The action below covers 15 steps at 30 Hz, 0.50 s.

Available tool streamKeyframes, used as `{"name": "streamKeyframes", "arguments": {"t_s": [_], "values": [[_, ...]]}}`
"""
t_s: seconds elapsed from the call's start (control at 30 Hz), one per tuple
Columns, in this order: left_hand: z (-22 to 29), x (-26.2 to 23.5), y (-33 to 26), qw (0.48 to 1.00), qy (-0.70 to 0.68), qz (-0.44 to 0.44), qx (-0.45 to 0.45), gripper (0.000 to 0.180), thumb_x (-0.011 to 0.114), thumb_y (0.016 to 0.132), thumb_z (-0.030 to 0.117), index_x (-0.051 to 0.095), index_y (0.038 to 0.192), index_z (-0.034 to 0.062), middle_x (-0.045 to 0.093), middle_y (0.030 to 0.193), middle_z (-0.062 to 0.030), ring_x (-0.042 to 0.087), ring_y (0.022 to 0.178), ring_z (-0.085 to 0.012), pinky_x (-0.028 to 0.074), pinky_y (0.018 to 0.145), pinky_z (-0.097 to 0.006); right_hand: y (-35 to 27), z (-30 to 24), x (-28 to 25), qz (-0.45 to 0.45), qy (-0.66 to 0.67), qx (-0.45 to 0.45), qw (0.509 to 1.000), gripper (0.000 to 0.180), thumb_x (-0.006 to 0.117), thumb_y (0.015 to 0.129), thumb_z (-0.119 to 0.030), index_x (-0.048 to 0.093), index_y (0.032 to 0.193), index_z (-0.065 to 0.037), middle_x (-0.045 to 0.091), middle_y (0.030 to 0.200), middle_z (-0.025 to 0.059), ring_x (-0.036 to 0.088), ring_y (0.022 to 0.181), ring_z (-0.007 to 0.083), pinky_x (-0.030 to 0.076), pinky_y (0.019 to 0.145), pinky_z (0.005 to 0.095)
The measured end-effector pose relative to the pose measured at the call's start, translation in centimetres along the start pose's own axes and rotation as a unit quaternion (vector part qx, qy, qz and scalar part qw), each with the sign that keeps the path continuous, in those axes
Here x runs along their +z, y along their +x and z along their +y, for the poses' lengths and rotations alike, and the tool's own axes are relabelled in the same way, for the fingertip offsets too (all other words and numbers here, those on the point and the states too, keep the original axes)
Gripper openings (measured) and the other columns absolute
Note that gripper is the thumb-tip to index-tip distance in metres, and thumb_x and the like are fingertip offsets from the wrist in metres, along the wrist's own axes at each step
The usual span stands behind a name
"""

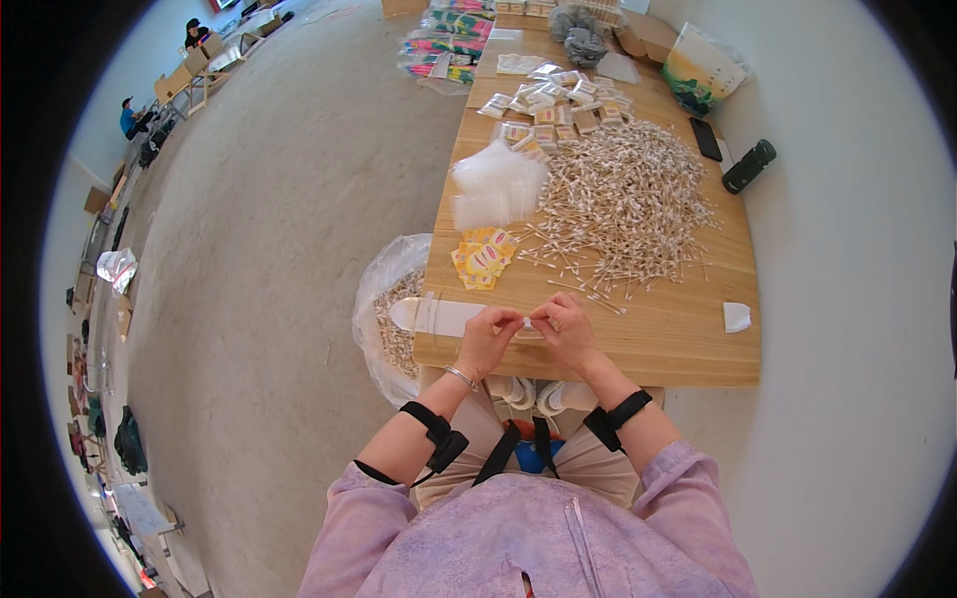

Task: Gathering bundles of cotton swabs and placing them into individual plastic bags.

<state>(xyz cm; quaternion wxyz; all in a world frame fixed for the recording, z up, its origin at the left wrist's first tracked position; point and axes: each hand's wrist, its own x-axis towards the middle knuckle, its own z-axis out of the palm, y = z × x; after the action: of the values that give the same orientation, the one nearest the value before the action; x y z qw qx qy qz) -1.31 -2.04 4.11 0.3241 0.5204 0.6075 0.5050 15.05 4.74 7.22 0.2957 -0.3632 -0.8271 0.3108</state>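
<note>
My left hand (486,337) and my right hand (568,331) meet at the table's near edge. Both have their fingertips pinched together, almost touching, around something small and whitish that I cannot make out. A white strip with a rounded end (454,317) lies under and to the left of my left hand. Just beyond it sits a small pile of yellow printed cards (483,257). Farther up are stacked clear plastic bags (498,184). A large heap of loose cotton swabs (633,199) spreads beyond my right hand, a few strays lying close to its fingers.
Filled small packets (558,100) lie behind the heap. Along the wall stand a dark bottle (748,166), a phone (706,140) and a printed bag (701,70). A folded white piece (737,317) rests at right. A plastic sack of swabs (371,329) stands left of the wooden table (678,354).
</note>
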Motion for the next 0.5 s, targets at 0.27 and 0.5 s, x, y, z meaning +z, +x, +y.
{"name": "streamKeyframes", "arguments": {"t_s": [0.27,0.5], "values": [[0.29,0.18,-0.08,0.999,0.041,-0.007,0.022,0.012,0.069,0.081,0.008,0.063,0.088,0.0011,0.065,0.081,-0.0061,0.06,0.072,-0.012,0.049,0.067,-0.025,-0.12,0.12,0.18,-0.02,-0.021,0.014,0.999,0.007,0.067,0.075,-0.008,0.066,0.082,-0.008,0.058,0.082,0.0079,0.051,0.088,0.0282,0.043,0.079,0.0371],[-0.22,-0.15,-0.34,0.997,-0.047,-0.032,-0.049,0.014,0.067,0.083,0.008,0.062,0.094,0.0003,0.065,0.08,-0.0062,0.061,0.073,-0.0118,0.05,0.069,-0.025,-0.17,0.0,-0.28,-0.02,-0.003,-0.005,1.0,0.006,0.067,0.075,-0.008,0.066,0.081,-0.008,0.059,0.082,0.0088,0.051,0.089,0.0285,0.043,0.079,0.0371]]}}
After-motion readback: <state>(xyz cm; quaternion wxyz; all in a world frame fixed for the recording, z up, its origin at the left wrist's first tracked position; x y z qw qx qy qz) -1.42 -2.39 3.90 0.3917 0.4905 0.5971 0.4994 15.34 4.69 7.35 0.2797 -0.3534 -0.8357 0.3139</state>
